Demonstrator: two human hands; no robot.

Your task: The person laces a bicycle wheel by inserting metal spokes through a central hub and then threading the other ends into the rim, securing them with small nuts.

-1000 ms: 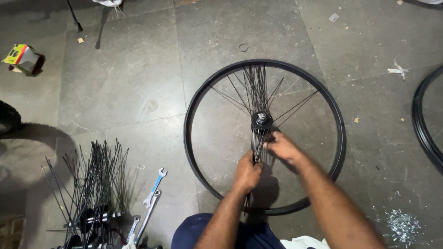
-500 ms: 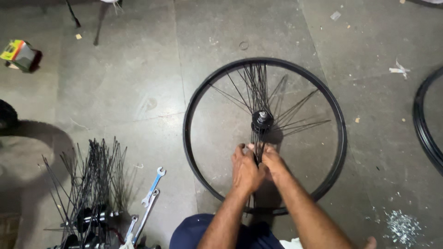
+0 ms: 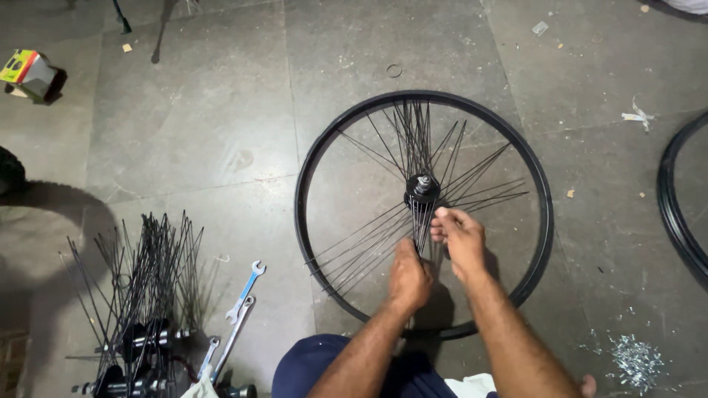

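Both hands work close together just below the hub point(image 3: 422, 189) of a black bicycle rim point(image 3: 324, 140) lying flat on the stone floor point(image 3: 184, 110). On the left hand point(image 3: 409, 278), the grip is curled shut around a bunch of loose spokes point(image 3: 422, 221) that hang down from the hub toward the person. On the right hand point(image 3: 459, 237), the fingers are pinched closed on the same bunch a little nearer the hub, though exactly which spoke each finger holds is too fine to tell. The right hand is the nearer of the two to the hub; the left sits just behind it, toward the person's body. The held spokes run with their long axis from the hub straight back toward the person, while other spokes fan up and out to the sides of the hub, some reaching the rim.

Left of the rim, well apart from it, lies a heap of spare spokes and hubs point(image 3: 144, 295), with a few wrenches point(image 3: 243, 295) between that heap and the rim. A pile of small shiny bits point(image 3: 636, 361) lies below and right of the rim, and part of another rim point(image 3: 675, 214) shows farther right. A small coloured box point(image 3: 28, 72) sits far up and left.
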